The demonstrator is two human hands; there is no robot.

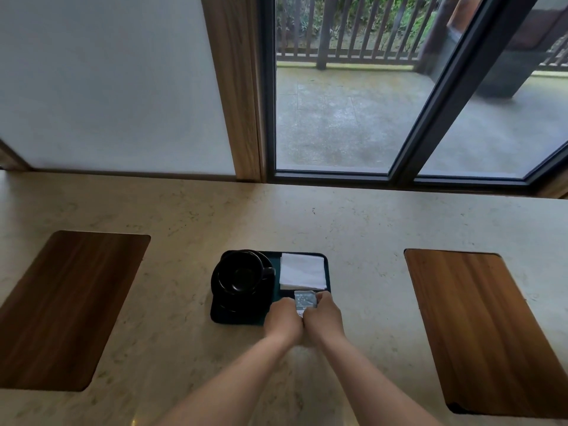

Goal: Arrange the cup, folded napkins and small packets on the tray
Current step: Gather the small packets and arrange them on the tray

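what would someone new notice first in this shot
Probably both hands, the left hand and right hand, meeting over a small silvery packet at the near right of the dark tray. Behind them sit a black cup on the tray's left and white folded napkins on its right.

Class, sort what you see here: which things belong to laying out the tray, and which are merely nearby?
Belong to the job:
tray
black cup on its saucer
folded napkins
small packets
left hand
right hand

Merely nearby:
two wooden panels
stone counter
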